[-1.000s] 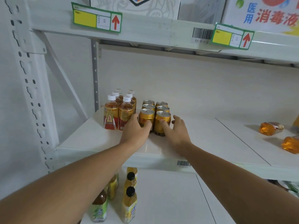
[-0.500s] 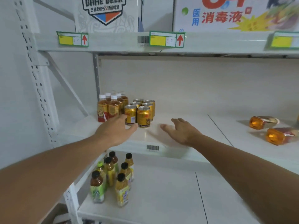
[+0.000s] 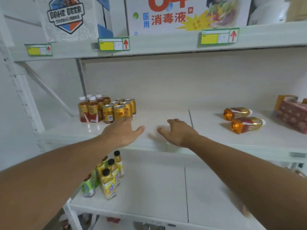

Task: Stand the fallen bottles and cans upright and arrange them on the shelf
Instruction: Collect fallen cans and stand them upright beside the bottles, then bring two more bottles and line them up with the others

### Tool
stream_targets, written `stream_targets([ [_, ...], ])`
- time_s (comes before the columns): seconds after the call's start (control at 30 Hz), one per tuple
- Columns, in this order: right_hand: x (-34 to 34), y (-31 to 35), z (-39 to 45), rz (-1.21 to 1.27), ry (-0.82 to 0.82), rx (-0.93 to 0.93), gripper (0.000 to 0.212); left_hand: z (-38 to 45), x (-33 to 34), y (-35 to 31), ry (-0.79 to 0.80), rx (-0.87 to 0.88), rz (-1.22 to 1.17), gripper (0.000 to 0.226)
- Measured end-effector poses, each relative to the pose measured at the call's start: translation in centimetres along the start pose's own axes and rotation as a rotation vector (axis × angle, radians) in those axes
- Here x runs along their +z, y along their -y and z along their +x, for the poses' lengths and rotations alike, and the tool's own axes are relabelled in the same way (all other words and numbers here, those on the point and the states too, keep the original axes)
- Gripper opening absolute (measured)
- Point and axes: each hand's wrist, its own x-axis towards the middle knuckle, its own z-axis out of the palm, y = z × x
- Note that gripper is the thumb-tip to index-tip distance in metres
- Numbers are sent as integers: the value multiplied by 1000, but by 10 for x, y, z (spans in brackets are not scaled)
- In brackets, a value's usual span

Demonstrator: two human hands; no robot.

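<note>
Several gold cans [image 3: 119,111] stand upright in a tight block on the middle shelf [image 3: 166,117], beside several upright amber bottles with white caps [image 3: 90,110] at the far left. Two amber bottles [image 3: 236,112] [image 3: 246,124] lie on their sides at the right of the same shelf. My left hand [image 3: 123,131] hovers open just in front of the cans, fingers spread, holding nothing. My right hand [image 3: 178,131] is open over the bare middle of the shelf, apart from everything.
Red patterned boxes [image 3: 293,113] stand at the far right of the shelf. On the lower shelf [image 3: 149,188], several yellow and green bottles [image 3: 106,176] stand upright at the left. Cartons [image 3: 182,14] sit on the top shelf above. A white upright post [image 3: 21,90] borders the left.
Both hands have drawn back from the gold cans and let go of them. The view has shifted right and back, bringing the fallen bottles and boxes further into sight.
</note>
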Motion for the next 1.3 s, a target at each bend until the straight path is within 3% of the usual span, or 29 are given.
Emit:
stream_targets([
  [0.4,-61,-107,-48,-129,-116,261,80,50,49,-121,77,237,-187,93],
  [0.6,-83,-173,-69,-146,-424,398,40,60,73,-193,123,353,-226,91],
  [0.77,-97,-224,-68,-93,-466,532,56,78,77,-254,92,418,-177,88],
  [0.97,-98,-252,-41,9,-265,615,85,104,82,-311,88,374,-81,78],
  [1.03,-92,-252,-32,-60,-243,616,96,113,84,-323,73,359,-65,71],
  [1.17,-84,-255,-18,-181,-231,632,93,134,90,-339,57,357,-41,57],
  [1.3,-95,-269,-4,-110,-181,694,100,163,94,-361,80,410,-86,57],
])
